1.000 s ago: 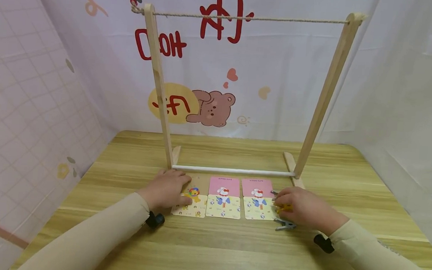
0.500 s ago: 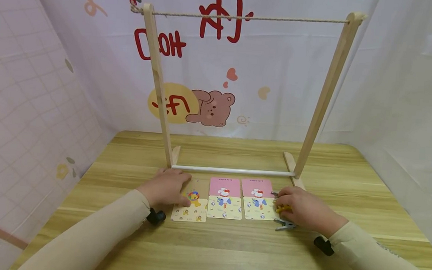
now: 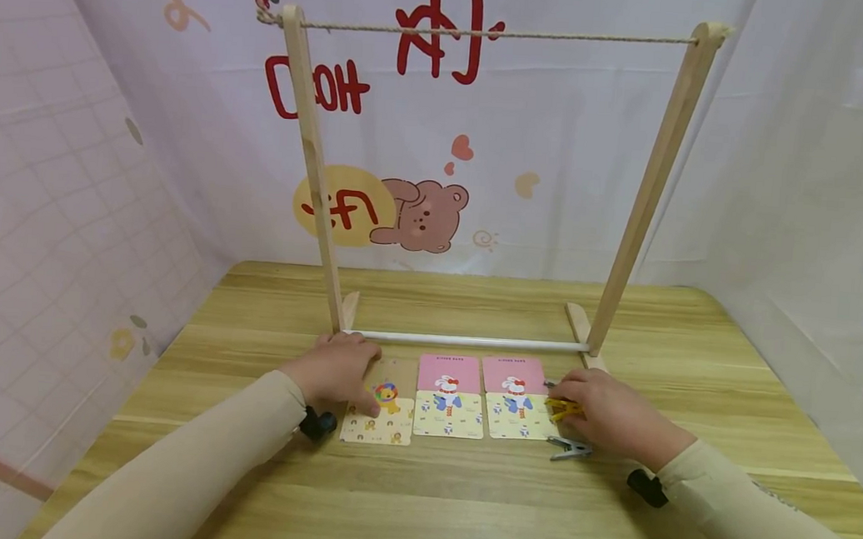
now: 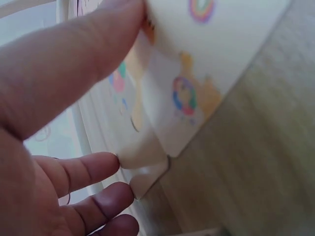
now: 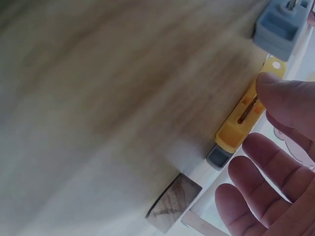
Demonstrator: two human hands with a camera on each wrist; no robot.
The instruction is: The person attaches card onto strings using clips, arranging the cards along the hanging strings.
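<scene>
A lion card point(image 3: 378, 420), brown above and pale yellow below, lies leftmost in a row on the table. My left hand point(image 3: 334, 370) rests over its left side; in the left wrist view the thumb point(image 4: 74, 59) lies over the card and the fingertips touch its edge. Two pink-and-yellow rabbit cards point(image 3: 447, 417) point(image 3: 515, 417) lie to its right. Beside the rightmost card, my right hand point(image 3: 613, 412) pinches a yellow clothespin point(image 5: 241, 123) between thumb and index finger, the index finger partly hidden. A grey clothespin point(image 3: 569, 449) lies nearer me; another dark grey one point(image 5: 219, 157) shows beyond the yellow one.
Behind the cards stands a wooden frame point(image 3: 651, 193) with a twine line point(image 3: 508, 34) across its top and a white rod point(image 3: 464, 340) low between its posts. A printed cloth point(image 3: 599, 131) hangs behind the table point(image 3: 460, 505).
The lion card has slid slightly toward me, and my left hand has shifted a little. The yellow clothespin now shows more beside my right fingers, while the right arm has hardly moved.
</scene>
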